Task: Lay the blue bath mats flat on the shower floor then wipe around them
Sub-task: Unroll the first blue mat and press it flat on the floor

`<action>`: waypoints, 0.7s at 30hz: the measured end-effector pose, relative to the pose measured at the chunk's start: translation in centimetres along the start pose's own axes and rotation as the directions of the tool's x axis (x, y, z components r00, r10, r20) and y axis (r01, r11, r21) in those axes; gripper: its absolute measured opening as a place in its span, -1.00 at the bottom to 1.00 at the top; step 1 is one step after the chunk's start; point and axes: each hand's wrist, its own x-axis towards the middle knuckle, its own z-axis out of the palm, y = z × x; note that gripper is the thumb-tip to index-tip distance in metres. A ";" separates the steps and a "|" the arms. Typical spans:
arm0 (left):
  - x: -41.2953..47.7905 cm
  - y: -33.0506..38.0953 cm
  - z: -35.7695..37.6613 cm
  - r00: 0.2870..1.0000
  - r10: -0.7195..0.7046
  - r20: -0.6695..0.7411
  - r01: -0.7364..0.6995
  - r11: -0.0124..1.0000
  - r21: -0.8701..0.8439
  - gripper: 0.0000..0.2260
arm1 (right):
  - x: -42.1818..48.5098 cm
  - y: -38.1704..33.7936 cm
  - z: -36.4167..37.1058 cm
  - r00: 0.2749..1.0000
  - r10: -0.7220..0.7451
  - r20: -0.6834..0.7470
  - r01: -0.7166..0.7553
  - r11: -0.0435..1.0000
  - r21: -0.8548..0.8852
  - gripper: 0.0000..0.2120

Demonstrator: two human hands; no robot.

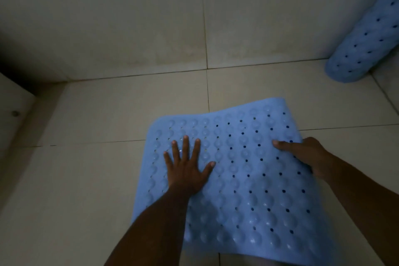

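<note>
Blue bath mat [248, 179] spread on shower floor [97, 179], far right corner lifted, not flat yet. Second mat [364, 45] leans on the wall, far right, cut off by frame. Left hand [185, 168] pressed flat, fingers splayed, grip released. Right hand [302, 155] grasps the mat's right edge, nearer the raised corner; fingers partly hidden underneath. Dim, blurry.

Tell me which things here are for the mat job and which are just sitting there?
For the job:
- blue bath mat, pressed down by the left hand and gripped at its edge by the right hand
- rolled blue mat leaning in the corner
- tiled floor

Just there:
- tiled wall
- white ledge with a small round fitting
</note>
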 end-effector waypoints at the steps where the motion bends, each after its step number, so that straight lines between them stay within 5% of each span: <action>1: -0.1 0.0 0.0 1.000 -0.004 -0.011 0.004 1.000 -0.006 -0.23 | 1.1 0.4 -0.2 0.998 -0.035 -0.053 0.034 0.999 -0.015 0.00; 3: -0.7 0.7 0.1 0.999 0.028 -0.045 -0.029 0.999 -0.023 -0.23 | 1.4 -0.1 -0.6 0.994 -0.082 -0.078 0.078 0.995 -0.060 0.09; 7: -2.2 3.6 0.8 0.979 0.192 -0.065 -0.196 0.979 -0.059 -0.19 | -1.6 -2.5 -1.4 0.995 -0.009 0.101 0.022 0.992 -0.127 -0.51; 11: -2.6 4.9 1.7 0.987 0.159 -0.008 -0.159 0.987 -0.017 -0.14 | -2.3 -2.9 -2.4 0.974 -0.020 0.226 0.041 0.996 -0.086 -0.60; 14: -2.5 4.5 1.7 0.993 0.117 0.006 -0.117 0.993 0.000 -0.14 | -2.0 -2.6 -2.4 0.974 -0.099 0.204 0.121 0.988 -0.097 -0.54; 18: -2.2 4.0 1.3 0.997 0.077 0.016 -0.077 0.997 0.011 -0.14 | 0.4 -1.6 -2.1 0.958 -0.253 -0.132 0.222 0.951 -0.217 -0.03; 21: -2.1 4.0 1.2 0.997 0.075 0.021 -0.076 0.997 0.018 -0.13 | 0.9 -1.6 -2.2 0.969 -0.237 -0.065 0.229 0.967 -0.109 -0.07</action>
